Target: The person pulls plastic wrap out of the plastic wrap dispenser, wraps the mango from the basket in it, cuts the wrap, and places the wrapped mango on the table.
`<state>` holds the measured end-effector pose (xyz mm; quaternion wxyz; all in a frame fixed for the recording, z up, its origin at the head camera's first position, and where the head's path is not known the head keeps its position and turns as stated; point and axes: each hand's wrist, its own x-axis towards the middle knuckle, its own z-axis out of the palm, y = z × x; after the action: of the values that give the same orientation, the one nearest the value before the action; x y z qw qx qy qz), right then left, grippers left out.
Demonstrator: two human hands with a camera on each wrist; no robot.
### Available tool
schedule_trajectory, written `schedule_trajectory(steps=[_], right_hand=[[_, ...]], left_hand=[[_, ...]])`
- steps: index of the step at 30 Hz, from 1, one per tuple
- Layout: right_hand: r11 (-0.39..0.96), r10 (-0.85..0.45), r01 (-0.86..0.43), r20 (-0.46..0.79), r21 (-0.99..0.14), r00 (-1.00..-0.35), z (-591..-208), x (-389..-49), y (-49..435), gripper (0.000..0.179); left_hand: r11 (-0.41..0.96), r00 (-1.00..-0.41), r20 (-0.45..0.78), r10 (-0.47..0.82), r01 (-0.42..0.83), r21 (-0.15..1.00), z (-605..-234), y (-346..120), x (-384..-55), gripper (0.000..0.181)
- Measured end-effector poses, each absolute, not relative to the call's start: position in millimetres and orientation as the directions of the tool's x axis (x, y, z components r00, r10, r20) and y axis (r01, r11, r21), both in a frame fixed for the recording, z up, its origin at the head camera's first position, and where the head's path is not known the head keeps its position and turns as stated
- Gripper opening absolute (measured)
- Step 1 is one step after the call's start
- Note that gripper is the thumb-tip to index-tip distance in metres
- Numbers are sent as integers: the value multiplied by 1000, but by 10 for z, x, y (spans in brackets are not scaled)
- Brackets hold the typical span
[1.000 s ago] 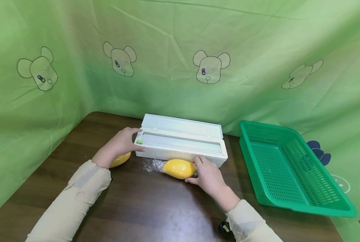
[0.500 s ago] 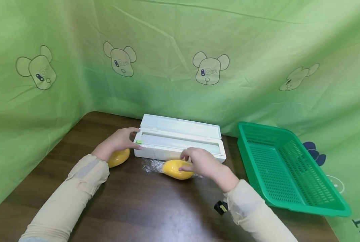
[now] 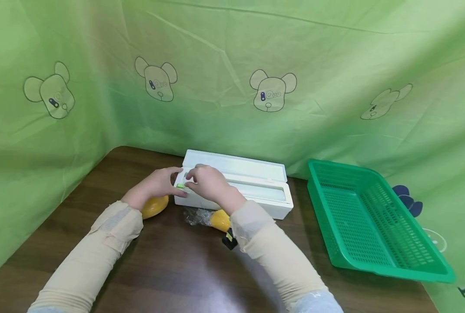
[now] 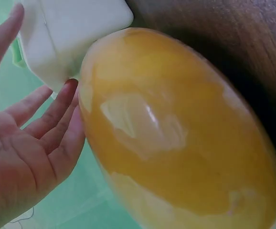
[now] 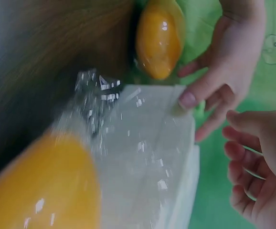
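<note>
A white cling film dispenser (image 3: 265, 208) lies with its lid raised and a film roll (image 3: 261, 192) inside. My left hand (image 3: 154, 184) holds its left end, thumb at the front and fingers behind, beside a small green slide cutter (image 3: 180, 186). Over the same end hovers my right hand (image 3: 209, 182), fingers loosely curled and nothing visible in them; the right wrist view has its fingertips (image 5: 233, 150) just apart from the cutter. One mango (image 3: 220, 220) lies in crumpled cling film (image 3: 197, 216) at the dispenser's front, partly hidden by my right sleeve. Another film-wrapped mango (image 4: 176, 124) sits below my left wrist.
On the right stands a green plastic basket (image 3: 357, 217) with no contents visible. A green curtain (image 3: 217, 87) hangs behind the brown table (image 3: 170, 269). A small black device (image 3: 229, 239) shows at my right wrist, near the front mango.
My right hand has left the front mango and moved left and up, over the dispenser's left end. The left hand keeps its place on the dispenser.
</note>
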<state>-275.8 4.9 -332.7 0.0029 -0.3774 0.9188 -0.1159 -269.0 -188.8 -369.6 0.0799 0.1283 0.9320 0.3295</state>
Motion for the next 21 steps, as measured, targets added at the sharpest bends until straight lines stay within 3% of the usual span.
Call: schedule_trajectory(steps=[7, 15, 21], right_hand=[[742, -657, -658, 60, -125, -752, -3448, -2829, -146, 19], [743, -662, -665, 58, -80, -747, -3484, -2830, -116, 15], [745, -666, -667, 61, 21, -743, -3478, -2820, -91, 17]], left_hand=[[762, -953, -38, 302, 218, 609, -3717, -1892, -2685, 85], [778, -945, -34, 326, 248, 577, -3727, -1891, -2719, 81], [812, -951, -66, 303, 221, 541, -3697, -1906, -2746, 79]])
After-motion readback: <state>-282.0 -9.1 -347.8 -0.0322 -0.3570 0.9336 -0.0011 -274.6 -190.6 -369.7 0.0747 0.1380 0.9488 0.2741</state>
